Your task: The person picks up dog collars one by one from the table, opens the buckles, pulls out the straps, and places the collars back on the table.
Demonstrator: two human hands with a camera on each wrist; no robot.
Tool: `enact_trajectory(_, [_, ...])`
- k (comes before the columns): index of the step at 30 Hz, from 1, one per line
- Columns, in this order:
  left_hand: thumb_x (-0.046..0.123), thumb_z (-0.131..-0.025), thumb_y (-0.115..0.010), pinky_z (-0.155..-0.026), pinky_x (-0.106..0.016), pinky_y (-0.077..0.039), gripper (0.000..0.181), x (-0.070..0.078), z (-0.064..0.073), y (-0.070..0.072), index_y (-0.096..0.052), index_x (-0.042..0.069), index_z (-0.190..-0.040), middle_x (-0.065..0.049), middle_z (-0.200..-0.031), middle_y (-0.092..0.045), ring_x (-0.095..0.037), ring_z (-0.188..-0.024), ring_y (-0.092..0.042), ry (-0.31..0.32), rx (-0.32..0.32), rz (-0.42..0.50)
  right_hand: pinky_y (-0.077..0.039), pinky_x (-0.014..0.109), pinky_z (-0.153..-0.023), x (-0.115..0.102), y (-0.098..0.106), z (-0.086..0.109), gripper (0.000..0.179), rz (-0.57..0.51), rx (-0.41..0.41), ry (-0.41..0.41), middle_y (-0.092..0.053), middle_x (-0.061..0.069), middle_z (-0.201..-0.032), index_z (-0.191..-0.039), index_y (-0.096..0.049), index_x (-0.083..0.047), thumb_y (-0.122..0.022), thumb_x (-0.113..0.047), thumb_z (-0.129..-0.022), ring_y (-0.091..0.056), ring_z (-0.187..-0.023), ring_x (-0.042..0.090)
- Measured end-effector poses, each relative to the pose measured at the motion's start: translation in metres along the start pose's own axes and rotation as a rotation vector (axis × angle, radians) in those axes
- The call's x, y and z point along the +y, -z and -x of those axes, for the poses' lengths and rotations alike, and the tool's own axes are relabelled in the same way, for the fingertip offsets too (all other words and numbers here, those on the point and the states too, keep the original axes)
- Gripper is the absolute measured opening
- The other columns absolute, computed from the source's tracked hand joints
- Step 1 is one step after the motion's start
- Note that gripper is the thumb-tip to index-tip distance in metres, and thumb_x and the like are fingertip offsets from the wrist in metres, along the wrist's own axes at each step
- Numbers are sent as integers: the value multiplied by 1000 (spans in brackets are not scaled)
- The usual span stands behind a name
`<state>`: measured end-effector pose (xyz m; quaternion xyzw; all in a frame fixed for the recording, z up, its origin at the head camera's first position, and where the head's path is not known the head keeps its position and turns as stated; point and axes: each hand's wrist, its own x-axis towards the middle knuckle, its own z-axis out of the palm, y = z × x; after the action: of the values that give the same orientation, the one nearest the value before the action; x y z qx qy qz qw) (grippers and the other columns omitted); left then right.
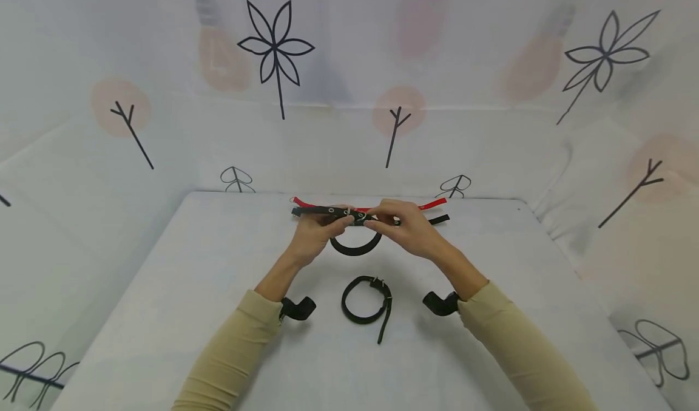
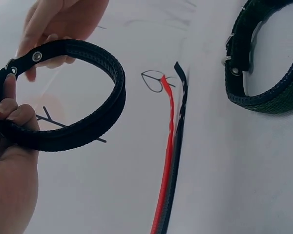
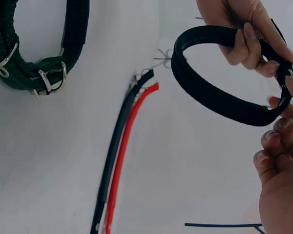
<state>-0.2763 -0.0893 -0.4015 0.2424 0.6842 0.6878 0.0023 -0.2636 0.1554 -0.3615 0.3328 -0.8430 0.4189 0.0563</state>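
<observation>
Both hands hold a black collar (image 1: 355, 251) above the far part of the table, its loop hanging below the fingers. My left hand (image 1: 312, 238) pinches the strap from the left, thumb on top. From the right, my right hand (image 1: 406, 226) pinches the collar close to the left thumb. Metal eyelets show on the strap in the head view. In the left wrist view the collar (image 2: 118, 97) forms a wide ring, with the left hand (image 2: 14, 170) at its lower side and the right hand (image 2: 71, 22) above. Fingers partly hide the buckle area.
A dark green collar (image 1: 349, 315), buckled into a ring with its tail out, lies on the white table (image 1: 191, 314) nearer the body. A red strap (image 2: 161, 195) and a black strap (image 2: 174, 187) lie side by side along the far edge. Printed cloth walls (image 1: 338, 150) enclose the table.
</observation>
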Motion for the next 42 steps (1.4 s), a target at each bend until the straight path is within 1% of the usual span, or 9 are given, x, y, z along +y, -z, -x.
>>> enact_trajectory(4, [12, -98, -71, -88, -42, -57, 26, 1, 0, -1, -72, 0, -121, -9, -110, -74, -22, -98, -68, -25, -17, -5, -40, 32, -63, 1, 0, -1, 11, -1, 6, 43, -55, -4, -77, -107, -78, -18, -74, -18, -97, -50, -73, 17])
enact_trajectory(8, [13, -97, -72, -86, -42, -57, 26, 2, 1, 3, -73, 1, -120, -9, -106, -74, -28, -92, -67, -46, 16, -15, -39, 32, -63, 5, 5, 2, 8, 17, 10, 25, -57, -4, -77, -103, -78, -19, -74, -19, -97, -50, -72, 17])
enact_trajectory(11, [12, -97, -71, -86, -43, -57, 26, 2, 2, 6, -73, 1, -121, -11, -106, -75, -27, -89, -67, -40, 31, -22, -40, 31, -63, 8, 8, 5, 7, 20, -6, 15, -56, -4, -76, -103, -78, -18, -73, -20, -97, -50, -72, 17])
enact_trajectory(19, [7, -98, -70, -91, -48, -55, 26, 1, 1, 2, -71, -3, -121, -12, -107, -74, -33, -96, -66, -32, -12, 22, -38, 33, -63, -1, 4, -1, 9, 29, 7, 63, -51, -4, -74, -104, -78, -18, -75, -19, -96, -48, -70, 16])
enact_trajectory(22, [6, -98, -69, -90, -47, -55, 25, 0, 0, 1, -71, -3, -121, -14, -106, -73, -30, -93, -65, -37, -17, 17, -38, 33, -63, -1, 3, -3, 10, 29, 6, 77, -51, -5, -74, -105, -78, -16, -73, -20, -97, -48, -70, 15])
enact_trajectory(26, [7, -98, -70, -87, -41, -56, 25, 1, 1, 3, -72, -3, -121, -13, -105, -74, -25, -89, -64, -41, 4, 0, -39, 33, -63, 3, 6, -1, 9, 39, -2, 72, -53, -6, -75, -104, -78, -17, -73, -21, -98, -49, -72, 15])
enact_trajectory(32, [3, -97, -70, -85, -34, -57, 24, 2, 1, 5, -72, -5, -120, -12, -116, -73, -18, -95, -66, -43, 14, 37, -40, 32, -64, 9, 11, 3, 8, 17, -15, 51, -55, -4, -77, -104, -78, -17, -74, -17, -97, -50, -73, 16])
enact_trajectory(39, [4, -97, -70, -89, -41, -56, 26, -1, -1, -1, -71, -5, -121, -6, -113, -73, -16, -98, -66, -41, -36, 52, -35, 32, -63, 3, 5, -1, 11, 10, 14, 90, -49, -2, -75, -104, -77, -15, -76, -13, -94, -45, -70, 15])
enact_trajectory(42, [6, -97, -70, -90, -42, -56, 26, -2, -1, -3, -71, -4, -122, -5, -112, -73, -17, -97, -66, -33, -44, 37, -34, 32, -64, 2, 4, -1, 10, 5, 17, 82, -49, 0, -75, -104, -77, -11, -76, -10, -94, -43, -70, 16])
